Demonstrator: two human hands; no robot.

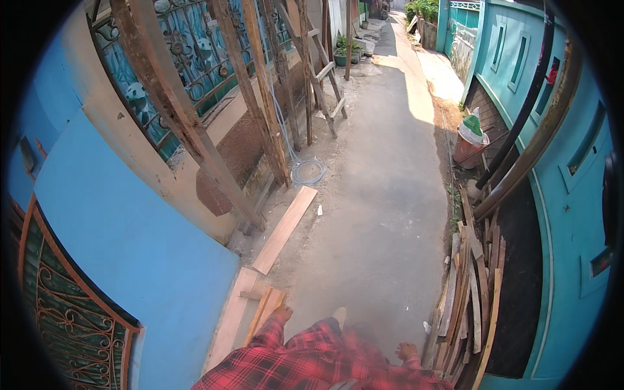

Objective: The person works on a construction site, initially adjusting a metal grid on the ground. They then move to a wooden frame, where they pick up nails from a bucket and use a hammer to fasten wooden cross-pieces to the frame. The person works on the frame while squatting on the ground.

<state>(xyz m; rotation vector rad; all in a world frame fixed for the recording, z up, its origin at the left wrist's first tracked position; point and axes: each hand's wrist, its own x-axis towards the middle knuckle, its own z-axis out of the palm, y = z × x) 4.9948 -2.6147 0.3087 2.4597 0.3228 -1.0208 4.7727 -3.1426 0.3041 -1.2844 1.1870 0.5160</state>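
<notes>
My left hand (283, 314) is low in the view, beside the right edge of a reddish-brown wooden board (265, 307). Whether its fingers touch the board or are bent around something is too small to make out. My right hand (406, 351) hangs out to the right over the grey pavement, fingers apart, with nothing in it. Left of the brown board, a pale pinkish plank (233, 315) lies along the blue wall. Another pale plank (286, 231) lies on the ground farther ahead.
A pile of old wooden strips (465, 299) runs along the right side. Wooden props (188, 123) and a ladder (322, 71) lean at the left wall. Coiled cable (309, 171) lies near them. A filled bucket (469, 148) stands by the turquoise wall (520, 52).
</notes>
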